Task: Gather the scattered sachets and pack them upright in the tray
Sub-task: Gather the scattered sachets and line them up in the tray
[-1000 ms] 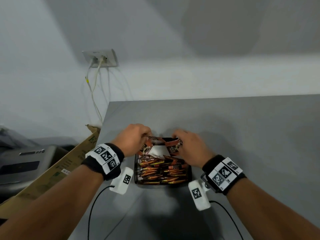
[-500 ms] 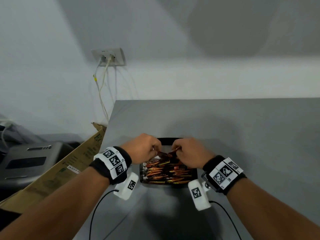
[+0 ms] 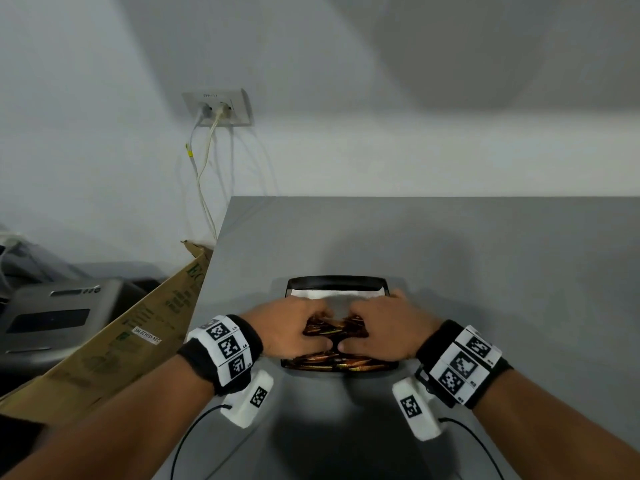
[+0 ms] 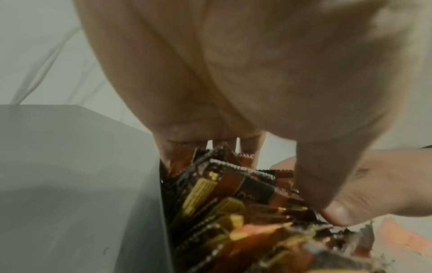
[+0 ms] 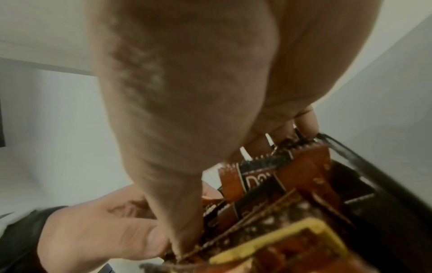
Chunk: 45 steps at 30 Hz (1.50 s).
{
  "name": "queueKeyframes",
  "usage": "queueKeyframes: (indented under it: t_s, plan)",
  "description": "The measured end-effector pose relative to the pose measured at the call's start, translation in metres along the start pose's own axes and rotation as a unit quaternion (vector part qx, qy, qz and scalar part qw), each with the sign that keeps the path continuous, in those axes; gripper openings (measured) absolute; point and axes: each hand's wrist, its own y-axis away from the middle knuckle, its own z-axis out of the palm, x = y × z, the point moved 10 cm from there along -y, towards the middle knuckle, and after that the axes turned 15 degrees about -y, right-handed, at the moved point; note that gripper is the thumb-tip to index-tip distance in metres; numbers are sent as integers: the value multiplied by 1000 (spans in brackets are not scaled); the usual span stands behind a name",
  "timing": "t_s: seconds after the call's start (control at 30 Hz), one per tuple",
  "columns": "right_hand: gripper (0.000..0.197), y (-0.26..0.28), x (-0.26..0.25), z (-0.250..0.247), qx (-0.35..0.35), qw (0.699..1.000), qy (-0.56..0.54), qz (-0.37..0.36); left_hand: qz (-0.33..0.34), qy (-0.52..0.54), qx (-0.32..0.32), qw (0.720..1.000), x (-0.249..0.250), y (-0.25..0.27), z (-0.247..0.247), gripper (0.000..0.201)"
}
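Soft, even light falls from above; the head view is sharp but bowed at its edges. A broad shadow lies on the grey table (image 3: 450,258) just behind the tray (image 3: 336,281). Both wrist views are dim, smeared, and out of focus near the lens.

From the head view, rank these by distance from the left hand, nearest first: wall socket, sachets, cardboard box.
1. sachets: under the left hand, in the tray.
2. cardboard box: to its left, off the table edge.
3. wall socket: up on the wall, far behind.
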Motion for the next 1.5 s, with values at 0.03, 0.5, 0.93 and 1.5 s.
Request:
queueKeyframes:
  t_s: [0.03,0.5,0.93,1.5]
  plan:
    - [50,0,0,3,-5,1000,8,2,4,-10,1,1000,2,-1,1,52]
    - [74,5,13,24,-18,999,-11,32,38,-39,-12,998,21,-1,15,69]
    - [46,12,19,-10,-39,977,-207,36,-16,101,25,994,-6,-4,-12,44]
    - [41,-21,26,-17,-31,983,-160,84,11,62,133,989,-15,-17,-24,21]
